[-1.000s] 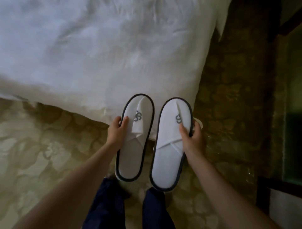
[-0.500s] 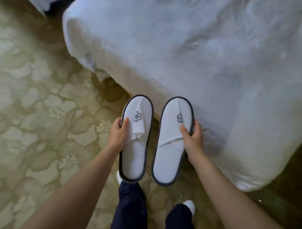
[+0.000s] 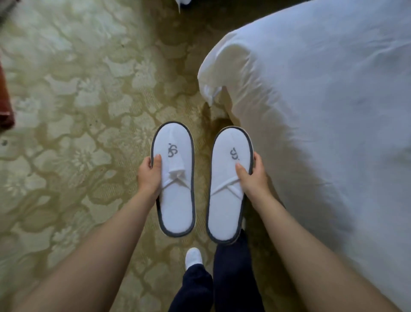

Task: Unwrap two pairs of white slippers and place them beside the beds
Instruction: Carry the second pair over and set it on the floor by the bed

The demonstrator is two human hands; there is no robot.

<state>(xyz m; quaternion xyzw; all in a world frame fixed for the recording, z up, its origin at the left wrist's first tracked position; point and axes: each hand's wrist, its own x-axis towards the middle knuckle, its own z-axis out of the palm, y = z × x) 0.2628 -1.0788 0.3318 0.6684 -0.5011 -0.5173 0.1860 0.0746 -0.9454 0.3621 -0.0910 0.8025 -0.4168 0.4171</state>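
Note:
I hold one white slipper in each hand, flat side up, above the carpet. The left slipper [image 3: 175, 200] has a dark trim and a grey logo; my left hand [image 3: 149, 176] grips its left edge with the thumb on top. The right slipper [image 3: 226, 207] looks the same, and my right hand [image 3: 252, 176] grips its right edge. No wrapping shows on either slipper. The two are side by side, a small gap apart. A bed with a white duvet [image 3: 322, 111] fills the right side, its corner just right of the right slipper.
Patterned green-gold carpet [image 3: 77, 111] covers the floor to the left and ahead. My legs in dark trousers and a white shoe [image 3: 193, 256] show below the slippers. A reddish-brown piece of furniture [image 3: 5, 104] sits at the left edge. Something white [image 3: 183, 2] peeks in at the top.
The view has swung around the bed corner: the bed went from the top to the right and carpet now fills the left. The slippers are held a little further apart.

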